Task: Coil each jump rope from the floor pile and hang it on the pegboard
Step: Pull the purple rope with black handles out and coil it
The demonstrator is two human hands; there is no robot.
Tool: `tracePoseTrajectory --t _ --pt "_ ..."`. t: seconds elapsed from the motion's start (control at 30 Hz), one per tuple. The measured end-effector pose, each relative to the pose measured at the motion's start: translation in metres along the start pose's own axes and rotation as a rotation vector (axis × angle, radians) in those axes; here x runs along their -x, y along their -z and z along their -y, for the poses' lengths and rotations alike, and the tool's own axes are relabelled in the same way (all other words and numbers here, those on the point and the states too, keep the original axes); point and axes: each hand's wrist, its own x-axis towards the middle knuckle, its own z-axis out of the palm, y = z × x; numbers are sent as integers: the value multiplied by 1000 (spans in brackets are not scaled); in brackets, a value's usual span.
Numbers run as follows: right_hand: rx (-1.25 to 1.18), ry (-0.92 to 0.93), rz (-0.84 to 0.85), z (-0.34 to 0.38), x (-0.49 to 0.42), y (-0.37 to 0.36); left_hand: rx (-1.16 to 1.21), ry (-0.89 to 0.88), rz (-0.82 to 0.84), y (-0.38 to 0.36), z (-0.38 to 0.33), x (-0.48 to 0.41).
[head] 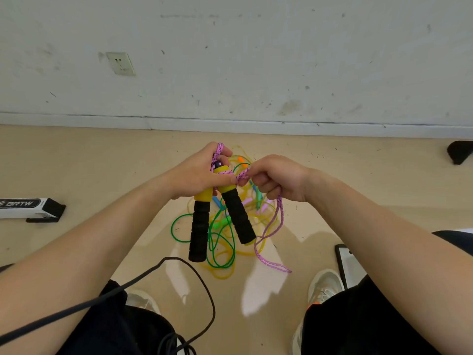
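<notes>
Barely begun: one rope in hand, the pile waiting

Of the jump ropes, one is being worked on and none, so far as this view shows, is hung; the pegboard is not in sight. The pink rope [271, 226] is held up above the floor [102, 162], in front of the person's knees. The left hand [202, 172] has its fingers curled round the yellow tops of the two black foam handles [199, 231]. It clamps them side by side so that they hang down, splayed a little apart at their lower ends. A turn of pink cord crosses the handle tops, and another bit stands up through the left fingers. The right hand [276, 179] pinches the cord between thumb and forefinger just beside the handle tops, its other fingers curled under. From beneath it the rest of the cord drops in a long loose loop; whether that loop touches the floor I cannot tell.

My reading is that the coiling of this rope is in its first turns, since most of its length hangs slack. Below the hands the pile [222, 242] lies on the floor near the wall, with green and yellow cords tangled among small coloured handles. What is left, then, is nearly everything: finish and secure this coil, hang it, and do the same for each rope in the tangle.
</notes>
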Motion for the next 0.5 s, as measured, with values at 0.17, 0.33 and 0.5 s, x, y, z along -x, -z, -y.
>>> tracePoseTrajectory --t 0.17,0.33,0.5 --pt "-97 -71 18 0 -1 10 -41 -60 40 -1 -5 1" --pt "546 213 -252 5 6 -2 -135 -92 3 -5 4 -4" --pt "1084 326 -591 2 9 -38 -223 -146 -267 -11 16 -13"
